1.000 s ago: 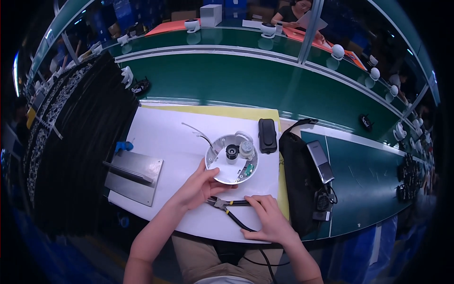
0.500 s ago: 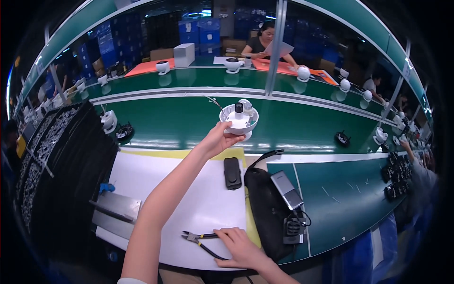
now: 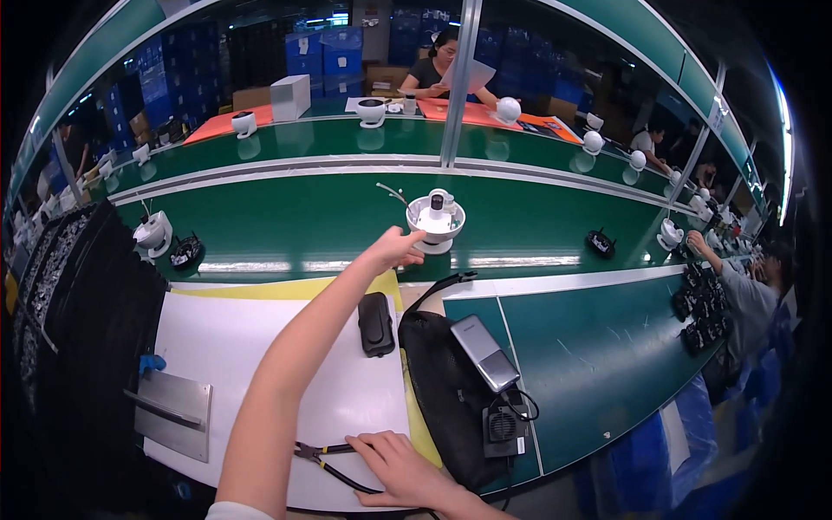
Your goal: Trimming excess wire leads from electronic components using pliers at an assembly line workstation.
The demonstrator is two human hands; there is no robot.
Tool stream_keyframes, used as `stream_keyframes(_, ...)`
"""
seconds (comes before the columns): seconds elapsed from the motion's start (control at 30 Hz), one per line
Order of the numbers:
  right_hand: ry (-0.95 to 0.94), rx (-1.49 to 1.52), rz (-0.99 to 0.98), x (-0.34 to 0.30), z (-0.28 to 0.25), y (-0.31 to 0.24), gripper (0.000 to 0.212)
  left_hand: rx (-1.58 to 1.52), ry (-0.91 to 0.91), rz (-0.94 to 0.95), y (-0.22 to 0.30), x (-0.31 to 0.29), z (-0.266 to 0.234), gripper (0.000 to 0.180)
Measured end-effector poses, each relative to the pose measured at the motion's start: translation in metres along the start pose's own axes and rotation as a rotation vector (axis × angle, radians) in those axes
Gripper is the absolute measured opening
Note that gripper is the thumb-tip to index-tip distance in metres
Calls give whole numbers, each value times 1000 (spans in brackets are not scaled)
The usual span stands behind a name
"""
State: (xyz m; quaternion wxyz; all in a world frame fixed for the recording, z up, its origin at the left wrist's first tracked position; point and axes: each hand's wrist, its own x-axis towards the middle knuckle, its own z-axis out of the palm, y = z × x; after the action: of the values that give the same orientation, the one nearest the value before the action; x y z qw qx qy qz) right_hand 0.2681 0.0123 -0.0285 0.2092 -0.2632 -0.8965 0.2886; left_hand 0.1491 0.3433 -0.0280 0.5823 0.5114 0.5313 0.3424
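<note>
At the near side of the green conveyor stands a white, bowl-shaped camera housing on its round foot, open side up. A black lens shows in it, and loose wires stick out at its left. My left hand reaches out to its near left side, forefinger stretched against the bowl and the fingers not wrapped round it. Low on the white work sheet lies a pair of diagonal cutters with yellow and black handles, jaws pointing left. My right hand rests over the handle ends, gripping them against the sheet.
Black stacked trays rise at the left, beside a metal plate with a handle. A black pouch, black bag, grey power bank and small fan lie right. Co-workers sit across and at far right.
The view has swung right. The camera housing has shifted right along the conveyor and now stands on it; my left hand has loosened from under the bowl. My right hand stays on the cutters.
</note>
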Motion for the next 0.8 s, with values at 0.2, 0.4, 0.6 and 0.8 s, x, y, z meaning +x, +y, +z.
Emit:
stream_keyframes(0.2,66,-51,-8,-7,12,9,72,128,170,418,35,-157,-29,31)
stream_keyframes(0.4,275,-141,57,-2,12,10,66,-89,415,688,-11,-275,-27,15)
stream_keyframes(0.6,558,-90,203,0,12,5,58,-267,674,497,-86,-288,-17,17)
stream_keyframes(0.8,591,365,360,33,11,-8,48,-422,173,392,-115,-275,10,65)
